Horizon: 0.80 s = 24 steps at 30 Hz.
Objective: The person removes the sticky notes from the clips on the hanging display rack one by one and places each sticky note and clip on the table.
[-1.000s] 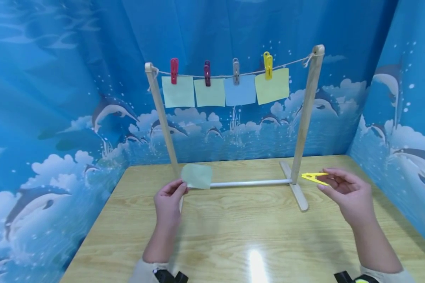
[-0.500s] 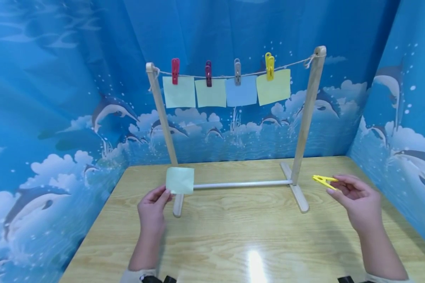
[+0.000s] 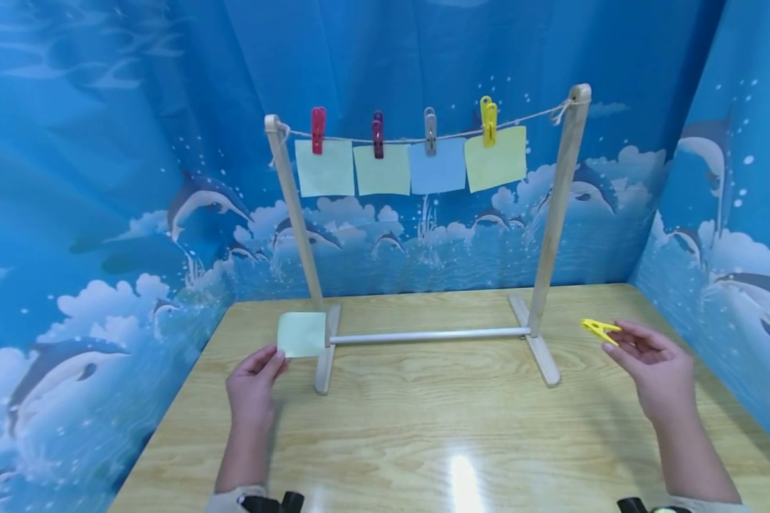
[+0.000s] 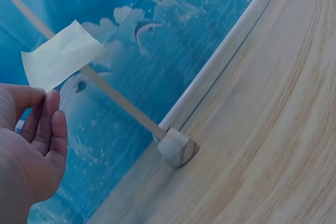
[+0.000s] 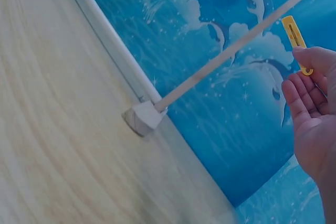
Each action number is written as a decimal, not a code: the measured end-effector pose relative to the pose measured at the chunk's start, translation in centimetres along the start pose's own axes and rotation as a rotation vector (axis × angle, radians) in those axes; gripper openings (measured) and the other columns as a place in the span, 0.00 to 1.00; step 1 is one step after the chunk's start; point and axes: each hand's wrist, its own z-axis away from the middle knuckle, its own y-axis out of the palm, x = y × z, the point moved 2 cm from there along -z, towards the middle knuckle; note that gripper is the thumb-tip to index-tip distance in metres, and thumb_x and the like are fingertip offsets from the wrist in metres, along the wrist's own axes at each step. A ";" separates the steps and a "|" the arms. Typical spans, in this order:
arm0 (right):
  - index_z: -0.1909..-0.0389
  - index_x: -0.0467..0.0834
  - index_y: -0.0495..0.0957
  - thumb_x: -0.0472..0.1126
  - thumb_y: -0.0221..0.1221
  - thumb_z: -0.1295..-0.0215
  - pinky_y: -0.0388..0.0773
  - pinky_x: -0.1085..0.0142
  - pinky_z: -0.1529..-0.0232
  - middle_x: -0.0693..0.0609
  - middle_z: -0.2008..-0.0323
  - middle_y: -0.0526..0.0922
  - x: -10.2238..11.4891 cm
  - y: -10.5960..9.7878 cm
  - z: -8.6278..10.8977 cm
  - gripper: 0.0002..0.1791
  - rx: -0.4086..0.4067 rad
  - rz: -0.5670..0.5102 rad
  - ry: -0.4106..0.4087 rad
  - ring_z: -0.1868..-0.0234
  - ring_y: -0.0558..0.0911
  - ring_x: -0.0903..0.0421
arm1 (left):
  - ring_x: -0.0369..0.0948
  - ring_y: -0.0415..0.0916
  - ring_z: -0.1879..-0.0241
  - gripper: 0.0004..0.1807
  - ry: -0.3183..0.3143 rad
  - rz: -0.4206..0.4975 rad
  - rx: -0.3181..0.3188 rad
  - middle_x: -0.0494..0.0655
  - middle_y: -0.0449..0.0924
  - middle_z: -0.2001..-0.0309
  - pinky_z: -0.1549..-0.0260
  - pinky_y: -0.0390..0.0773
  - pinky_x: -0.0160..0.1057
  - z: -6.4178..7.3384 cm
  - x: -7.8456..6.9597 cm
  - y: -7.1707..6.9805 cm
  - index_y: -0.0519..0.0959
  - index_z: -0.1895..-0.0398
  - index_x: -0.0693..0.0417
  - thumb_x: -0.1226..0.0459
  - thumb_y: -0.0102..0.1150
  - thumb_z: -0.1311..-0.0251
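My left hand (image 3: 253,385) pinches a pale green paper square (image 3: 301,334) by its lower left corner, in front of the rack's left foot in the head view. The same paper square (image 4: 62,56) stands out past thumb and fingertip in the left wrist view. Off to the right, my right hand (image 3: 657,370) holds a yellow clothespin (image 3: 599,330) between thumb and fingers, its head pointing left. In the right wrist view the clothespin (image 5: 297,44) juts beyond the thumb. Both hands are raised over the wooden table (image 3: 411,413), well apart from each other.
A wooden rack with a left post (image 3: 295,206), a right post (image 3: 557,206) and a low white bar (image 3: 430,335) stands at the back. From its string hang several paper squares (image 3: 436,166) on red, maroon, grey and yellow clothespins. A blue dolphin curtain (image 3: 385,64) encloses the table.
My left hand has moved left and slightly down with the paper square, uncovering the rack's left foot. My right hand has shifted a little right and down with the clothespin.
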 end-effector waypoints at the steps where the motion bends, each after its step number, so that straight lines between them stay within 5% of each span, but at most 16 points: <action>1: 0.52 0.31 0.72 0.24 0.62 0.54 0.74 0.73 0.63 0.50 0.59 0.79 -0.2 -0.2 0.0 0.24 -0.008 -0.005 0.005 0.60 0.79 0.61 | 0.51 0.79 0.68 0.23 0.003 -0.005 0.000 0.61 0.78 0.62 0.66 0.79 0.43 -0.1 -0.1 -0.2 0.78 0.59 0.66 0.66 0.70 0.62; 9: 0.55 0.29 0.73 0.20 0.61 0.56 0.75 0.74 0.64 0.50 0.65 0.82 -1.8 -1.9 -0.4 0.22 -0.024 -0.091 0.022 0.65 0.80 0.61 | 0.49 0.79 0.70 0.23 0.003 -0.009 -0.009 0.60 0.78 0.63 0.67 0.79 0.42 -0.7 -0.1 -1.1 0.77 0.59 0.67 0.68 0.71 0.63; 18: 0.56 0.36 0.76 0.30 0.66 0.57 0.76 0.77 0.68 0.55 0.69 0.81 -3.7 -3.2 -0.8 0.22 -0.084 0.106 0.149 0.68 0.80 0.65 | 0.46 0.80 0.68 0.22 -0.034 -0.178 -0.050 0.55 0.79 0.63 0.66 0.78 0.38 -0.5 -0.7 -1.7 0.79 0.59 0.60 0.64 0.71 0.63; 24: 0.51 0.33 0.72 0.32 0.66 0.55 0.76 0.79 0.69 0.55 0.67 0.80 -5.1 -3.9 -1.3 0.26 -0.092 0.166 0.156 0.67 0.78 0.66 | 0.40 0.79 0.66 0.20 -0.177 -0.348 -0.066 0.49 0.77 0.60 0.62 0.77 0.35 0.9 -3.5 -0.6 0.77 0.56 0.59 0.66 0.67 0.56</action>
